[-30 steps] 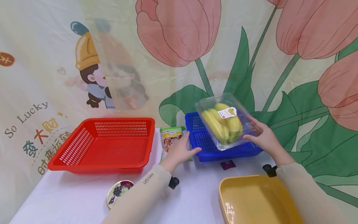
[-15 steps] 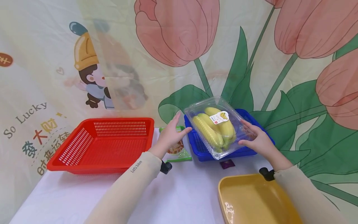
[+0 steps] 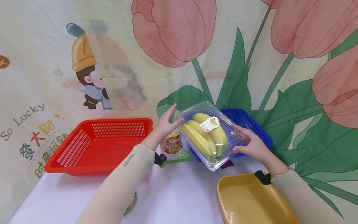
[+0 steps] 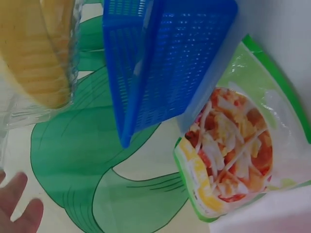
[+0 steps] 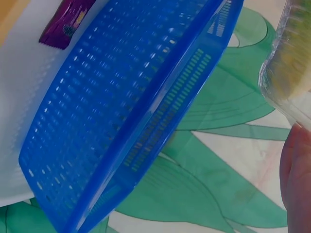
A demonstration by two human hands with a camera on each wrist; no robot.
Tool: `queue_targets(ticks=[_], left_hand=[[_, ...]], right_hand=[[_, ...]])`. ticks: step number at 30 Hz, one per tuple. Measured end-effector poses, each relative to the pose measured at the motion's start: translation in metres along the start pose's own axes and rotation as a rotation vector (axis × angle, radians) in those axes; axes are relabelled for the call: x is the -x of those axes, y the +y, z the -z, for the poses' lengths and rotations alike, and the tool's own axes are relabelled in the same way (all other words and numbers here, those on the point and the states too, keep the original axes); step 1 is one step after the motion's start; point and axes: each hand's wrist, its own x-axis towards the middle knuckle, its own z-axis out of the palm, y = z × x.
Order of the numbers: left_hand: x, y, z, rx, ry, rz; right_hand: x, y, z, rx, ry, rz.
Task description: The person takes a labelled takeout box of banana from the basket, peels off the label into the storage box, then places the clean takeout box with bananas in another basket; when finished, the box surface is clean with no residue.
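A clear plastic box of bananas (image 3: 207, 133) with a white label is held tilted in the air, in front of and overlapping the blue basket (image 3: 241, 121). My right hand (image 3: 255, 147) grips its right edge, thumb in front and fingers behind. At the box's upper left corner is my left hand (image 3: 162, 127), fingers spread and extended; in the left wrist view its fingertips (image 4: 30, 216) look apart from the box. Beneath the left hand lies a green-edged food bag (image 3: 172, 146) with a picture of its contents. The right wrist view shows the blue basket's side and the box's edge.
A red basket (image 3: 112, 152) stands on the left of the white table. At front right is a yellow tray (image 3: 253, 199). A small purple packet (image 3: 227, 164) lies before the blue basket. My left sleeve mostly hides a round tin (image 3: 131, 203). A printed curtain hangs behind.
The banana box has come left and lower, away from over the blue basket, with my right hand on it. My left hand has moved left and up, uncovering more of the food bag.
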Motion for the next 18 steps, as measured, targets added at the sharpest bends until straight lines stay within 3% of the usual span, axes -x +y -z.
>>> queue_targets(ticks=[8, 18], left_hand=[[0.003, -0.003, 0.003, 0.039, -0.087, 0.021], [0.015, -0.011, 0.003, 0.053, -0.077, -0.007]], right_hand=[[0.004, -0.006, -0.008, -0.1, -0.055, 0.019], [0.001, -0.004, -0.012, -0.137, -0.106, 0.035]])
